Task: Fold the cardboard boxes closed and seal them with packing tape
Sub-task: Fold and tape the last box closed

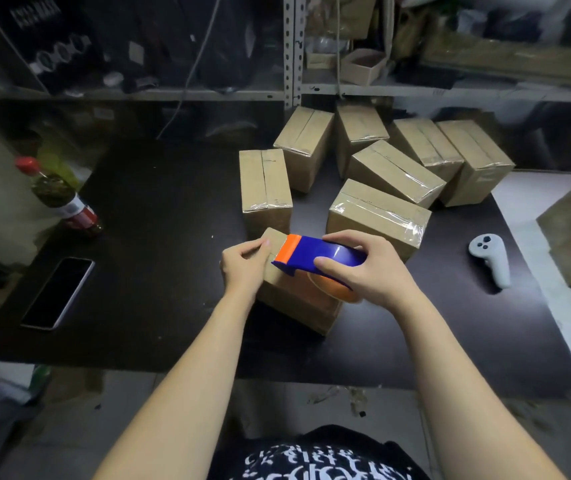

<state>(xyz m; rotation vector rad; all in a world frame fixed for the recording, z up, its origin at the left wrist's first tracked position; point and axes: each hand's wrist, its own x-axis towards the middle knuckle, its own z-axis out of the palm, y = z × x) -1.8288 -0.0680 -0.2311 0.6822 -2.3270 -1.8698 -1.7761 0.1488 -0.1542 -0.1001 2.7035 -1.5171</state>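
- Cardboard box is sitting near the front of the dark table, under both hands.
- The left hand is gripping its far corner; the right hand is clutching a blue-and-orange dispenser on top.
- Sealed boxes are crowding just behind; a phone is lying far left.

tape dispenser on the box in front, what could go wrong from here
1. The left hand holds the box right beside the orange front end of the tape dispenser, so its fingers could get caught or nicked.
2. The box sits skewed and is steadied at one corner only. It may twist under the right hand as it pulls, laying the tape crooked.
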